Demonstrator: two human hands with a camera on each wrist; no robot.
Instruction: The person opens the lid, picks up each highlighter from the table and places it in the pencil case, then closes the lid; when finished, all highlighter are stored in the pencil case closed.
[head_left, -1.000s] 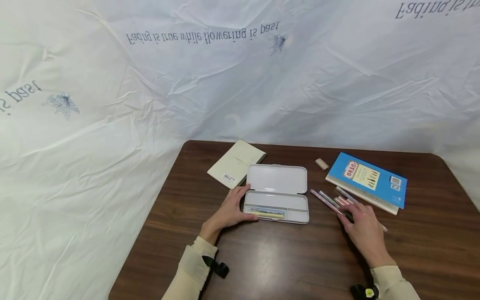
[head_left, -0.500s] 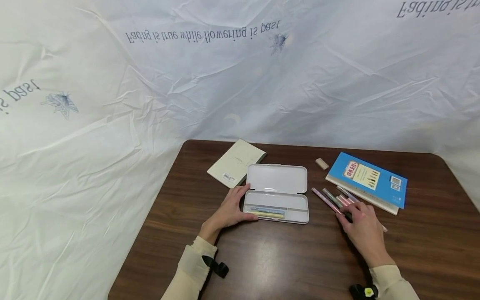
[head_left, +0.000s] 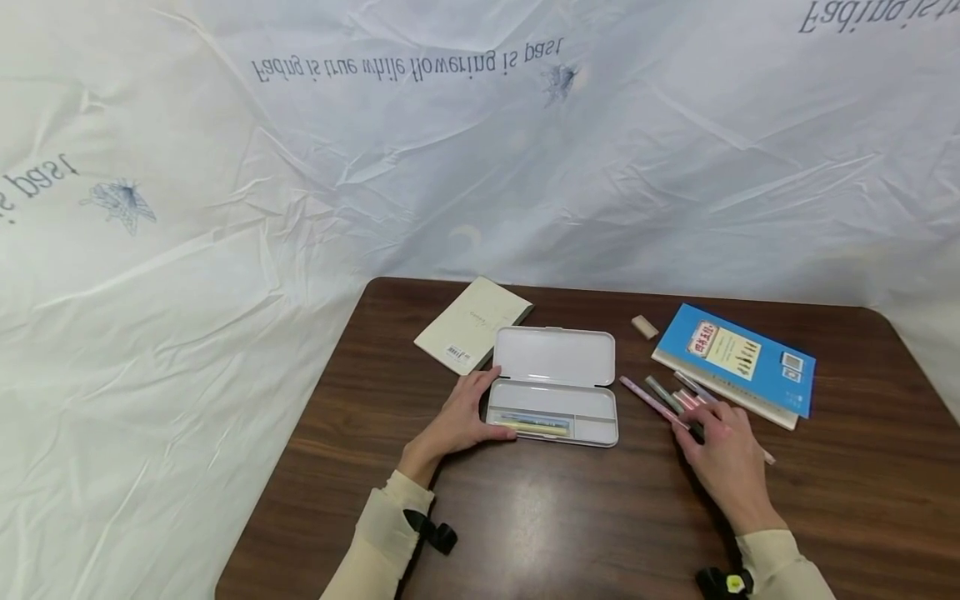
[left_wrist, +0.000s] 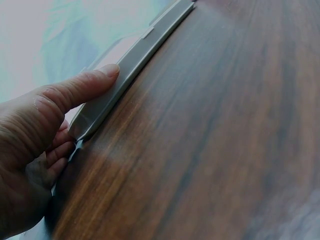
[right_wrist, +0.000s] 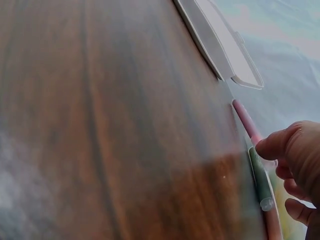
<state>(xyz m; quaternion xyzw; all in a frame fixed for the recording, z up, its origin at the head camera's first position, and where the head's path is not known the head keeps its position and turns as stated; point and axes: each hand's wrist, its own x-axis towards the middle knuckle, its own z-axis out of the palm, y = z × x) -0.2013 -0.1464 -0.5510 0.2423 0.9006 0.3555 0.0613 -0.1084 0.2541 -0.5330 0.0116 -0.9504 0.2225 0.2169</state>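
Observation:
A white pencil case (head_left: 555, 357) lies with its lid raised, and yellow and blue sticks (head_left: 536, 426) are in its front compartment. My left hand (head_left: 459, 421) holds the case at its left end, the thumb against the front wall and the fingers round the side. To the right lies a loose bunch of pens. My right hand (head_left: 726, 457) is over the bunch and pinches a pink pen (head_left: 643, 395) near its close end. A green pen (right_wrist: 260, 177) sits right beside it. Pinkish pens (head_left: 686, 401) are partly hidden beneath the fingers.
A cream notebook (head_left: 471, 323) lies behind the case on the left. On the right, a blue book (head_left: 772, 354) lies just beyond the pens, with a beige eraser (head_left: 643, 327) to its left. The dark wooden table (head_left: 540, 517) meets a white cloth (head_left: 480, 167) at the back.
The pink pen and the green pen have shifted slightly under my right hand. My left hand and the pencil case stay where they were.

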